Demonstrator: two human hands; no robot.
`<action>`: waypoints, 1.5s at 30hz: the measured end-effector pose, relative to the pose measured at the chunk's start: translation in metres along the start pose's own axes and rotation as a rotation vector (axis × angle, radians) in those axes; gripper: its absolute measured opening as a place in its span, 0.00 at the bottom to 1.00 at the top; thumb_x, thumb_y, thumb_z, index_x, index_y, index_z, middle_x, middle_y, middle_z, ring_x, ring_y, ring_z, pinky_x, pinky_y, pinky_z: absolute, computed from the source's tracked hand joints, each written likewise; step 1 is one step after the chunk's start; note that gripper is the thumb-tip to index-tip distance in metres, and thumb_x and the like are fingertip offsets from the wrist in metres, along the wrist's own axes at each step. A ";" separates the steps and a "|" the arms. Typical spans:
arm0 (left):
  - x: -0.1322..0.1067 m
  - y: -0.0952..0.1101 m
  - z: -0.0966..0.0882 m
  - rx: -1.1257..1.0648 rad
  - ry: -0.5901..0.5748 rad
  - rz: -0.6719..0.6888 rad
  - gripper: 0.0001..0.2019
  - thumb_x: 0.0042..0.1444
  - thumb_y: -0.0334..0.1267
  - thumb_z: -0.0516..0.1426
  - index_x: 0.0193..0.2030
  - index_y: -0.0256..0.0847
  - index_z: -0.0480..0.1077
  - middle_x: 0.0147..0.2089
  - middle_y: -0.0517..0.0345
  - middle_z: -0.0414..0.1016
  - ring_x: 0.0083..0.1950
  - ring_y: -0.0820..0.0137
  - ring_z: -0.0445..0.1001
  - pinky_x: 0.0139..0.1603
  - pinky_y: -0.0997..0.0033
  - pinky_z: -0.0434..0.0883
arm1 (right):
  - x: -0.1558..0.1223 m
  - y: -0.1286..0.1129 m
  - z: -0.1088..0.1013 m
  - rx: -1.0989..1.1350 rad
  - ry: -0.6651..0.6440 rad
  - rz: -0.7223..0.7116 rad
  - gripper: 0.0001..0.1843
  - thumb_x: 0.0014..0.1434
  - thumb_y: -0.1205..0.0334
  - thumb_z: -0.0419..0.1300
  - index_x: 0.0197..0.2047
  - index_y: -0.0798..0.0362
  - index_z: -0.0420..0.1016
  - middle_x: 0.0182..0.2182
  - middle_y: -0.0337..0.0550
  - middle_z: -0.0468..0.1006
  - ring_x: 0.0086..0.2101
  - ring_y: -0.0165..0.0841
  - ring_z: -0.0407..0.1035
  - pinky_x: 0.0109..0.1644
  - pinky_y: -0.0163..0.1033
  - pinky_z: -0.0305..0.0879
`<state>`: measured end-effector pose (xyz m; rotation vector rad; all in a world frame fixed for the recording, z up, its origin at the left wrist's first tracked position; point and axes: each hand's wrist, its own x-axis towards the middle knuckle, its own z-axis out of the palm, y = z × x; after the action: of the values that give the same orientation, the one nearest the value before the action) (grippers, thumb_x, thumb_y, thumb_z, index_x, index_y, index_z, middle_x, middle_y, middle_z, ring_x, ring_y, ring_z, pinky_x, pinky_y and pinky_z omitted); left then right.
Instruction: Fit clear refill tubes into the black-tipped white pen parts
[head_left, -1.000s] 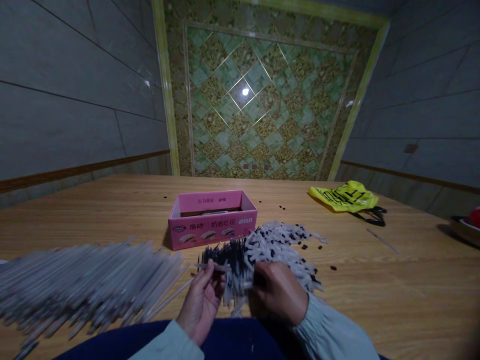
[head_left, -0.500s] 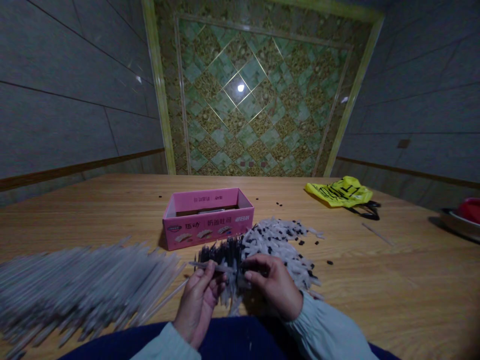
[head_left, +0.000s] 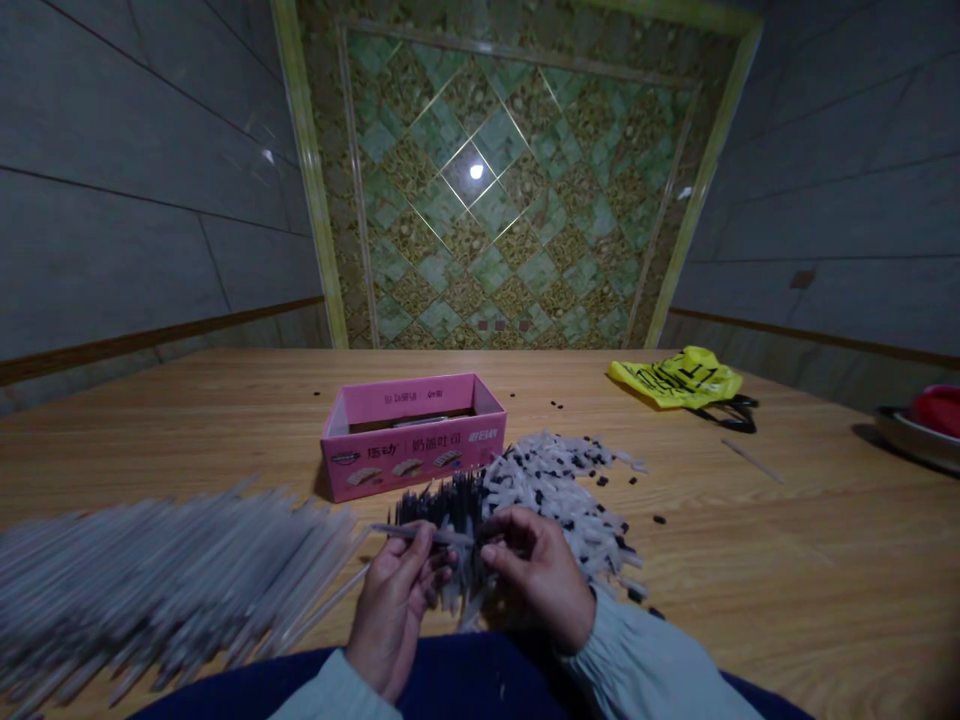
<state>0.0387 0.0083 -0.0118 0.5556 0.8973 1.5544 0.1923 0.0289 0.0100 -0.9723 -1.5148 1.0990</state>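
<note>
My left hand (head_left: pixel 394 605) is closed on a thin clear tube (head_left: pixel 420 534) held level above the table edge. My right hand (head_left: pixel 541 578) pinches a small piece at the tube's right end; what it grips is too small to name. Both hands hover over a bunch of dark-tipped refills (head_left: pixel 446 505). Behind the right hand lies a heap of small clear and black caps (head_left: pixel 559 485). A wide pile of long clear tubes (head_left: pixel 165 575) spreads to the left of my left hand.
A pink cardboard box (head_left: pixel 412 435) stands open behind the refills on the wooden table (head_left: pixel 787 540). A yellow plastic bag (head_left: pixel 675 378) lies at the back right with a black item beside it. A dish with something red (head_left: pixel 926 425) sits at the far right.
My right hand has lifted from the heap of caps and come to the tube's right end. The left hand has kept hold of the tube. The camera tilted slightly.
</note>
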 end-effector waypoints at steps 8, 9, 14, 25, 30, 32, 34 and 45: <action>-0.001 0.000 0.002 0.115 0.013 0.036 0.15 0.42 0.36 0.66 0.36 0.35 0.67 0.27 0.56 0.76 0.26 0.72 0.76 0.24 0.78 0.72 | -0.003 0.001 0.000 -0.133 0.013 -0.037 0.06 0.45 0.70 0.59 0.31 0.57 0.73 0.26 0.39 0.74 0.29 0.31 0.67 0.35 0.34 0.63; -0.001 0.000 0.002 0.132 0.013 0.044 0.16 0.42 0.37 0.66 0.36 0.35 0.67 0.26 0.57 0.76 0.26 0.72 0.76 0.24 0.78 0.72 | -0.003 0.001 0.000 -0.155 0.020 -0.039 0.07 0.45 0.71 0.59 0.31 0.56 0.73 0.26 0.39 0.74 0.29 0.31 0.67 0.34 0.33 0.63; 0.000 -0.002 0.001 0.175 0.008 0.062 0.19 0.39 0.39 0.67 0.37 0.35 0.67 0.26 0.56 0.77 0.25 0.71 0.76 0.22 0.78 0.70 | -0.006 0.000 -0.001 -0.306 0.050 -0.090 0.06 0.46 0.72 0.59 0.30 0.55 0.74 0.26 0.38 0.74 0.29 0.31 0.68 0.33 0.33 0.61; 0.000 -0.004 -0.001 0.187 -0.120 0.108 0.15 0.43 0.38 0.65 0.36 0.36 0.68 0.31 0.55 0.79 0.31 0.70 0.77 0.32 0.75 0.73 | -0.004 0.020 0.001 -0.236 0.032 -0.002 0.16 0.58 0.57 0.52 0.21 0.54 0.65 0.16 0.35 0.67 0.20 0.27 0.61 0.24 0.31 0.53; 0.002 -0.003 -0.001 0.173 -0.095 0.113 0.15 0.44 0.39 0.64 0.37 0.35 0.68 0.31 0.54 0.79 0.31 0.70 0.77 0.31 0.75 0.73 | -0.002 0.016 -0.002 -0.268 0.007 -0.050 0.16 0.58 0.53 0.53 0.25 0.55 0.67 0.20 0.36 0.67 0.23 0.27 0.61 0.25 0.30 0.53; 0.004 -0.002 -0.002 0.172 -0.076 0.116 0.16 0.44 0.39 0.65 0.37 0.35 0.68 0.31 0.54 0.79 0.31 0.70 0.77 0.30 0.76 0.73 | -0.001 0.013 -0.004 -0.261 0.000 -0.114 0.09 0.54 0.57 0.58 0.32 0.55 0.69 0.24 0.36 0.69 0.27 0.29 0.63 0.29 0.31 0.55; 0.004 -0.002 -0.002 0.177 -0.072 0.120 0.16 0.43 0.39 0.65 0.36 0.34 0.68 0.31 0.53 0.79 0.30 0.70 0.77 0.30 0.76 0.73 | -0.001 0.012 -0.005 -0.288 -0.016 -0.156 0.07 0.53 0.60 0.59 0.32 0.55 0.69 0.25 0.36 0.70 0.28 0.29 0.63 0.30 0.31 0.55; 0.002 -0.003 -0.003 0.178 -0.077 0.118 0.16 0.43 0.39 0.65 0.36 0.34 0.67 0.31 0.54 0.79 0.30 0.71 0.77 0.30 0.75 0.73 | -0.001 0.008 -0.007 -0.414 -0.029 -0.122 0.13 0.55 0.54 0.57 0.26 0.55 0.68 0.21 0.36 0.67 0.24 0.28 0.61 0.27 0.31 0.51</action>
<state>0.0374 0.0097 -0.0159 0.8025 0.9639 1.5561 0.1997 0.0310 0.0027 -1.1248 -1.8427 0.7281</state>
